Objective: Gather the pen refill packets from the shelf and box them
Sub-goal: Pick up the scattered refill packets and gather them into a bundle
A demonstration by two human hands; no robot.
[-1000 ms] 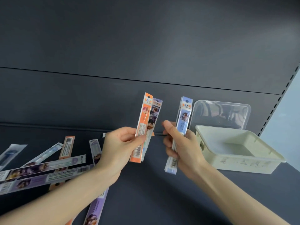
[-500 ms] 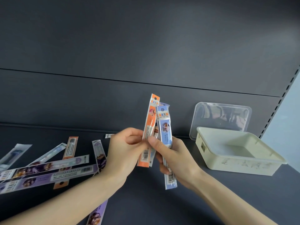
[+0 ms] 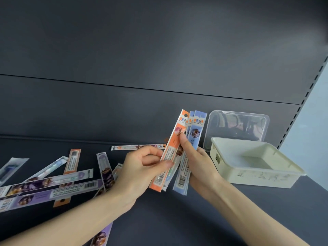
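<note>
Dark grey shelf [image 3: 177,219], matching back panel. Left hand [image 3: 140,173] pinches orange packet [image 3: 170,153] between thumb and fingertips. Right hand [image 3: 200,166] grips blue packets [image 3: 196,132] fanned just behind it, thumb across the front. Both bundles are held upright above mid-shelf, tops tilted right. Headers read "宝石" plus one unclear character; barcodes at the lower ends, fine print too small to read. Cream box [image 3: 257,176] sits at the shelf's right end with no packets in it, clear lid [image 3: 237,128] leaning on the back panel behind it. Loose packets [image 3: 53,181] lie crisscrossed toward the left edge, barcodes showing.
</note>
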